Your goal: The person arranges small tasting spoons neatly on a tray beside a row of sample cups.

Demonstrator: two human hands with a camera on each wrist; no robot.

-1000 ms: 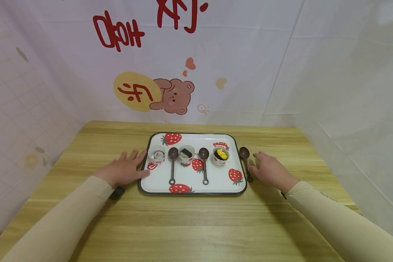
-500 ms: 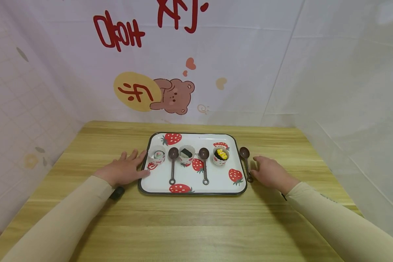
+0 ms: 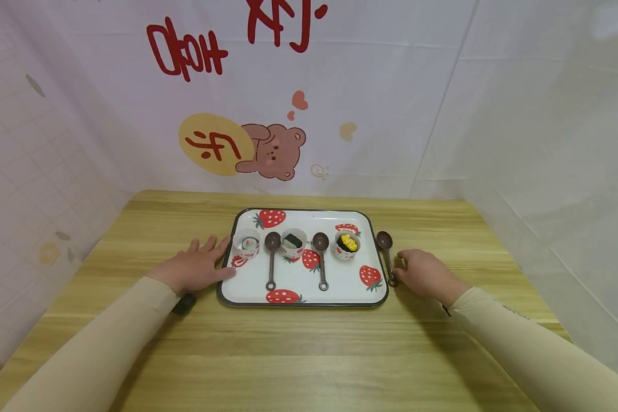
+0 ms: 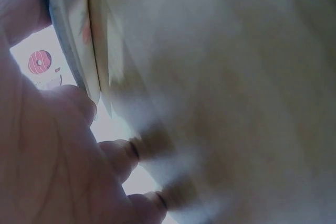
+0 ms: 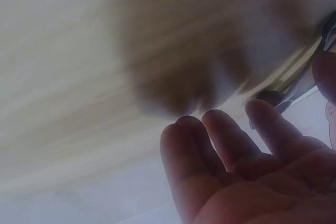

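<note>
In the head view my left hand (image 3: 193,267) rests at the left side of a white strawberry-print tray (image 3: 293,280), its thumb reaching over the dark rim. The left wrist view has the tray's edge (image 4: 73,35) lying between thumb and fingers, which are spread. My right hand (image 3: 424,276) is low over the table beside a brown spoon (image 3: 385,241) just off the tray's right side. Its fingers are loosely bent around nothing in the right wrist view, with the spoon's bowl (image 5: 272,97) beyond them. Whether the thumb touches the spoon handle, I cannot tell.
Three paper cups stand on the tray: one with a sushi roll (image 3: 248,250), one with a black-and-white piece (image 3: 293,250), one with yellow topping (image 3: 345,252). Between them lie two brown spoons, a left spoon (image 3: 271,263) and a right spoon (image 3: 321,263). A white curtain (image 3: 371,160) hangs behind.
My right hand has shifted slightly toward the near end of the spoon handle, and its fingers have drawn in. The left hand, tray and spoons have stayed put.
</note>
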